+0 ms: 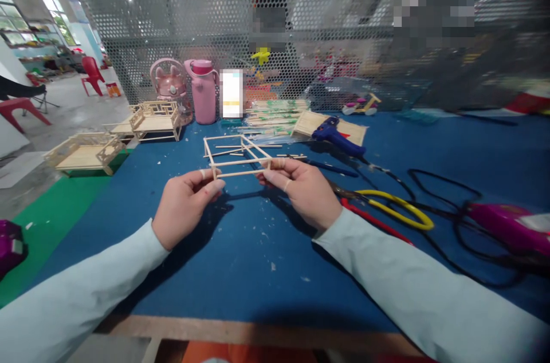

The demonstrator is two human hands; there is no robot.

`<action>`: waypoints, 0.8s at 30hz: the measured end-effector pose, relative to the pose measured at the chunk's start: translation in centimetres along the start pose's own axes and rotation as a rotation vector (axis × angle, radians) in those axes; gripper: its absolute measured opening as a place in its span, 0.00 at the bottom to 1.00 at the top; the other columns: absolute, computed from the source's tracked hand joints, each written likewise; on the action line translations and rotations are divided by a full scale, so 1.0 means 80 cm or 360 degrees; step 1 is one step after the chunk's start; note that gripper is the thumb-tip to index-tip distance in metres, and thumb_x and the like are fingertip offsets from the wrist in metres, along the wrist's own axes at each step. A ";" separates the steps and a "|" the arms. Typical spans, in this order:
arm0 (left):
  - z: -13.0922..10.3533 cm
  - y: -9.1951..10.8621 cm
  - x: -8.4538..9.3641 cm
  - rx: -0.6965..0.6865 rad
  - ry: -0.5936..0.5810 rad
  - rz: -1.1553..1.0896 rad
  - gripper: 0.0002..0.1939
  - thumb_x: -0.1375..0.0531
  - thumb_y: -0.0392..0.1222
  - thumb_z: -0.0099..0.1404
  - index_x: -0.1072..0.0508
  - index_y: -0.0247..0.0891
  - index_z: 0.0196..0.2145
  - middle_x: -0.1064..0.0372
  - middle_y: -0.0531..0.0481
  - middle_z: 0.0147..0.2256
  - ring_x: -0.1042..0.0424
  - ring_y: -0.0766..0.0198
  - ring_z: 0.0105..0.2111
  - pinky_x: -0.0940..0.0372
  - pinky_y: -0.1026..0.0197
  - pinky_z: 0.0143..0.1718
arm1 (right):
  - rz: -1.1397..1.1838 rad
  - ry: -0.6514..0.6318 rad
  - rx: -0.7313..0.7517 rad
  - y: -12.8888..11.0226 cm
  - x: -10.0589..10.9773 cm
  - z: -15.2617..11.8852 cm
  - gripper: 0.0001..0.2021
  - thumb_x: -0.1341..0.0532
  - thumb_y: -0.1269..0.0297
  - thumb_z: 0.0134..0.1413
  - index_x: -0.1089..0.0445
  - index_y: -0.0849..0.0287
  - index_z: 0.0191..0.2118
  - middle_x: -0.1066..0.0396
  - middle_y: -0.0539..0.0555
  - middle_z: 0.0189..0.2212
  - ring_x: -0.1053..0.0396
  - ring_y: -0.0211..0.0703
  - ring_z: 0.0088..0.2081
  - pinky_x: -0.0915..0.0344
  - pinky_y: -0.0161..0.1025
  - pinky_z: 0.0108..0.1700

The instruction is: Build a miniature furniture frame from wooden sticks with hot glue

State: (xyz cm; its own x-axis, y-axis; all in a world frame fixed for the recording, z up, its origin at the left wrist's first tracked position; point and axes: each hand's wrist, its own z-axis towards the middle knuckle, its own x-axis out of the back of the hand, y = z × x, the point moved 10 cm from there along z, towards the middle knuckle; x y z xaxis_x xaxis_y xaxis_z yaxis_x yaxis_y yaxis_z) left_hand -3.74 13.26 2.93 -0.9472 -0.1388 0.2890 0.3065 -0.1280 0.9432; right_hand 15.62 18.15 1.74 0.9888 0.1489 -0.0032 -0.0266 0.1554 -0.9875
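Fingertips of the left hand [183, 205] and the right hand [307, 191] were pinched on the near corners of a pale, box-shaped wooden-stick frame [242, 162], held above a blue tabletop [240, 277]. Pale thin wooden sticks [275, 113] were spread beyond it; a blue glue gun [339, 137] was laid to their right, and a tall pink bottle [203, 99] was stood behind.

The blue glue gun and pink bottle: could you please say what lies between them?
The head view shows a bright screen, thin sticks and part of a pale panel between them.
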 end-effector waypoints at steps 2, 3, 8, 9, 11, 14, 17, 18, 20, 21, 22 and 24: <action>0.001 -0.004 0.001 0.0054 0.0015 -0.0083 0.16 0.37 0.49 0.54 0.22 0.34 0.34 0.28 0.52 0.26 0.32 0.68 0.25 0.35 0.66 0.29 | -0.0014 0.0007 0.0012 -0.001 0.000 -0.001 0.12 0.31 0.61 0.38 0.27 0.59 0.32 0.24 0.50 0.27 0.27 0.38 0.30 0.31 0.42 0.43; 0.001 -0.006 0.001 0.0079 0.0020 -0.0124 0.16 0.37 0.49 0.54 0.22 0.33 0.34 0.29 0.52 0.26 0.32 0.68 0.25 0.34 0.66 0.29 | -0.0021 0.0011 0.0018 -0.001 0.000 -0.002 0.12 0.31 0.61 0.38 0.27 0.59 0.32 0.24 0.50 0.27 0.27 0.38 0.30 0.30 0.42 0.43; 0.003 -0.010 -0.002 0.0133 -0.0006 -0.0197 0.17 0.35 0.51 0.51 0.24 0.32 0.29 0.31 0.53 0.24 0.34 0.69 0.23 0.35 0.67 0.27 | -0.0007 0.0007 0.0014 -0.002 -0.003 -0.006 0.14 0.30 0.61 0.39 0.26 0.59 0.35 0.23 0.52 0.29 0.26 0.39 0.29 0.29 0.42 0.42; 0.003 -0.011 -0.002 0.0147 -0.0009 -0.0206 0.17 0.35 0.52 0.51 0.24 0.32 0.29 0.31 0.53 0.23 0.34 0.69 0.23 0.35 0.67 0.27 | 0.0001 0.0004 0.0009 -0.002 -0.003 -0.006 0.15 0.30 0.61 0.38 0.26 0.59 0.35 0.23 0.52 0.29 0.26 0.39 0.30 0.29 0.42 0.42; 0.004 -0.014 -0.002 0.0173 -0.0007 -0.0221 0.19 0.35 0.53 0.50 0.24 0.32 0.29 0.31 0.52 0.23 0.33 0.68 0.23 0.35 0.67 0.27 | 0.0017 0.0004 0.0007 -0.001 -0.004 -0.005 0.16 0.30 0.62 0.37 0.26 0.59 0.36 0.23 0.51 0.29 0.26 0.39 0.30 0.29 0.42 0.42; 0.004 -0.016 -0.002 0.0187 -0.0011 -0.0220 0.19 0.35 0.54 0.49 0.24 0.33 0.29 0.30 0.52 0.24 0.33 0.68 0.24 0.34 0.66 0.28 | 0.0038 0.0003 0.0015 -0.001 -0.003 -0.004 0.15 0.29 0.63 0.36 0.25 0.58 0.35 0.24 0.50 0.28 0.26 0.38 0.30 0.29 0.41 0.42; 0.005 -0.015 -0.003 0.0184 -0.0021 -0.0205 0.18 0.35 0.53 0.49 0.24 0.32 0.29 0.30 0.52 0.23 0.33 0.68 0.24 0.35 0.67 0.27 | 0.0051 0.0002 0.0011 0.000 -0.003 -0.003 0.15 0.29 0.64 0.36 0.25 0.58 0.35 0.24 0.50 0.28 0.26 0.38 0.30 0.30 0.42 0.43; 0.005 -0.015 -0.003 0.0183 -0.0020 -0.0205 0.18 0.35 0.52 0.50 0.24 0.32 0.29 0.31 0.52 0.23 0.33 0.68 0.23 0.35 0.67 0.27 | 0.0052 0.0001 0.0009 0.000 -0.003 -0.004 0.15 0.29 0.64 0.36 0.25 0.58 0.35 0.24 0.51 0.28 0.26 0.38 0.30 0.30 0.42 0.43; 0.005 -0.015 -0.003 0.0180 -0.0014 -0.0211 0.17 0.35 0.52 0.50 0.24 0.33 0.28 0.31 0.52 0.23 0.33 0.68 0.23 0.35 0.66 0.27 | 0.0054 -0.0003 0.0007 0.000 -0.003 -0.004 0.15 0.29 0.63 0.36 0.25 0.58 0.35 0.24 0.51 0.28 0.26 0.39 0.30 0.29 0.42 0.42; 0.005 -0.015 -0.003 0.0175 -0.0010 -0.0212 0.17 0.36 0.52 0.50 0.24 0.33 0.28 0.31 0.52 0.23 0.33 0.68 0.23 0.35 0.66 0.27 | 0.0056 -0.0002 0.0005 0.000 -0.003 -0.004 0.15 0.30 0.62 0.37 0.26 0.58 0.35 0.24 0.51 0.28 0.26 0.39 0.30 0.29 0.42 0.42; 0.005 -0.014 -0.003 0.0169 -0.0008 -0.0208 0.17 0.36 0.52 0.50 0.24 0.33 0.28 0.31 0.52 0.23 0.33 0.68 0.24 0.35 0.66 0.27 | 0.0058 0.0000 0.0003 0.000 -0.003 -0.004 0.14 0.30 0.62 0.37 0.26 0.58 0.34 0.23 0.51 0.28 0.26 0.38 0.29 0.29 0.42 0.42; 0.006 -0.014 -0.003 0.0151 -0.0011 -0.0193 0.17 0.36 0.52 0.50 0.24 0.33 0.28 0.31 0.52 0.23 0.33 0.68 0.24 0.35 0.66 0.27 | 0.0060 0.0012 -0.0001 0.001 -0.002 -0.004 0.13 0.30 0.61 0.38 0.26 0.58 0.34 0.23 0.51 0.28 0.26 0.38 0.29 0.29 0.42 0.42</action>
State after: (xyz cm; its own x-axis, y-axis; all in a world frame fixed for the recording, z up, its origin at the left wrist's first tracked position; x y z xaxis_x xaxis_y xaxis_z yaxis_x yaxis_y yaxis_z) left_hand -3.88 13.87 1.89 -0.9775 -0.1212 0.1729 0.1800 -0.0501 0.9824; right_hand 15.50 17.85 1.61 0.9882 0.1474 -0.0416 -0.0638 0.1494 -0.9867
